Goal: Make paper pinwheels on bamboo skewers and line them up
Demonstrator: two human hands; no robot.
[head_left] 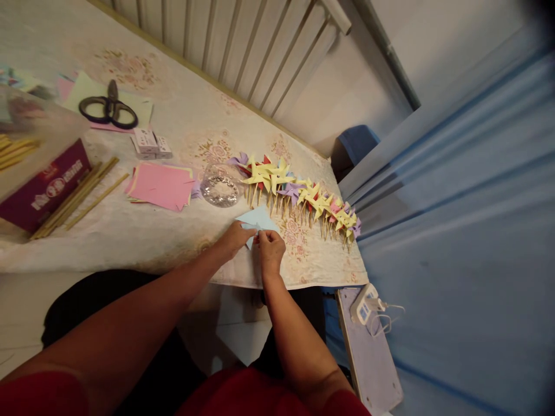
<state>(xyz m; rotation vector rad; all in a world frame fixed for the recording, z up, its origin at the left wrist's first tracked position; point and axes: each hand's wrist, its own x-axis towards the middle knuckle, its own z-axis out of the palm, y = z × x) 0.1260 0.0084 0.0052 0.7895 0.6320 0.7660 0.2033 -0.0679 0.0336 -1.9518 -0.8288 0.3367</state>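
A piece of light blue paper [263, 216], cut and partly folded, lies at the front of the table. My left hand [234, 240] grips its left side between thumb and fingers. At the paper's middle, the thumb and forefinger of my right hand [272, 248] are pinched together; anything tiny between them is too small to make out. Just beyond the paper sits a clear round dish [221, 188] of small metal pieces. Finished paper pinwheels [292, 192] on sticks, mostly yellow with some purple and red, lie in a long row to the right.
Left of the dish are stacked pink paper sheets [161, 185], small white boxes [150, 143] and black-handled scissors [108, 108]. Wooden sticks [78, 199] lie beside a purple-labelled box [47, 179]. A power strip [365, 304] rests on a stool [373, 358] near a blue curtain [455, 231].
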